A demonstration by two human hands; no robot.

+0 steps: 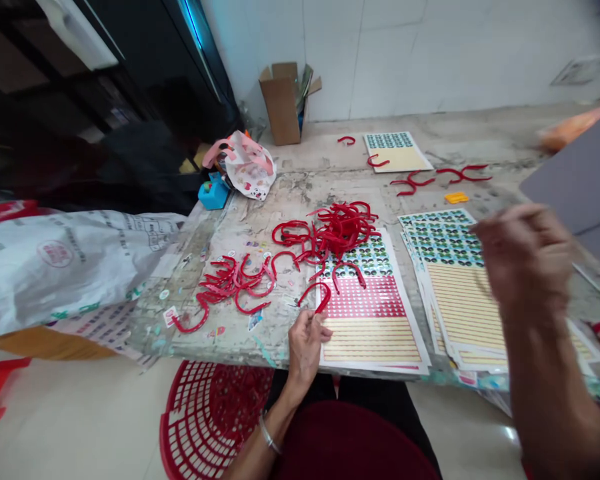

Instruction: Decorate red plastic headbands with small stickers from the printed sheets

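Far left of the grip, a loose heap of red curved pieces [223, 283] spreads over the worn table [190, 340], well clear of the fingers. The left hand [305, 347] is closed in a pinch on one end of a red curved piece [325, 300], just beyond its fingertips; the arch bends away from the person and its free end comes back down to the left of the pinch. That looks like a good hold – light, and right at the end, so most of the curve is left uncovered. To handle it well, the wrist should stay low and quiet, with the piece turned by small rolls of thumb and finger rather than by swinging the arm, so the free end does not snag its neighbours.

Directly right of that grip lies the printed sheet [365, 340], its lower bands open to reach. Beyond the fingertips, a tangled pile [347, 233] covers part of its top, and one loose arch [363, 279] sits nearer, ahead and to the right; room around it would help.

Farther right, the right hand [527, 250] is raised above a stack of sheets [467, 307]. Its fingers look drawn together, but blur hides them – whether they grip anything, I cannot tell. A slow, square approach would suit it best.
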